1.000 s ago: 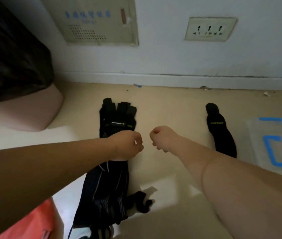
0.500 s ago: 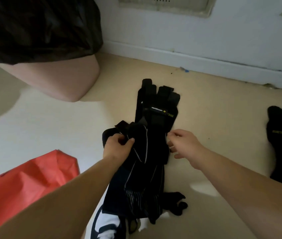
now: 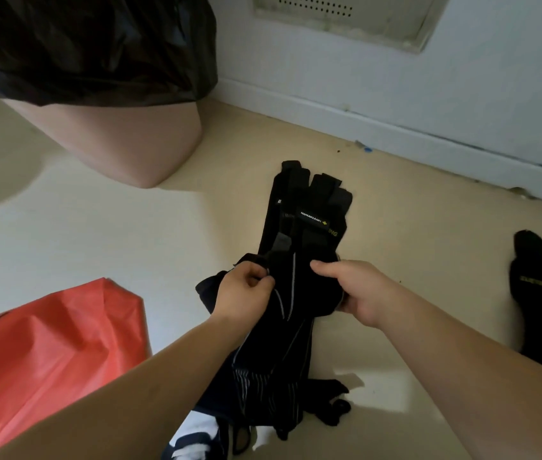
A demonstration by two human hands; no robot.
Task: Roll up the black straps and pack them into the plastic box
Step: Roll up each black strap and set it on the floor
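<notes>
Right hand (image 3: 359,293) now curled round 3 o'clock edge of the black straps (image 3: 309,220), left hand (image 3: 243,290) still pinching 9 o'clock edge; floor (image 3: 429,247) open at 3, red bag (image 3: 47,343) at 8.

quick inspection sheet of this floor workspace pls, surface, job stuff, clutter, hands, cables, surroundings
surface: beige floor, sunlit patches, small specks near the baseboard
job's things: black straps lie bundled on the floor, near end lifted; separate black strap lies apart to the right; plastic box not in view
clutter: red bag at left; pink bin with black liner beyond it
hands: left hand pinches the bundle's left edge; right hand grips its right edge, thumb on top
cables: nothing seen
surroundings: white wall, vented panel
</notes>
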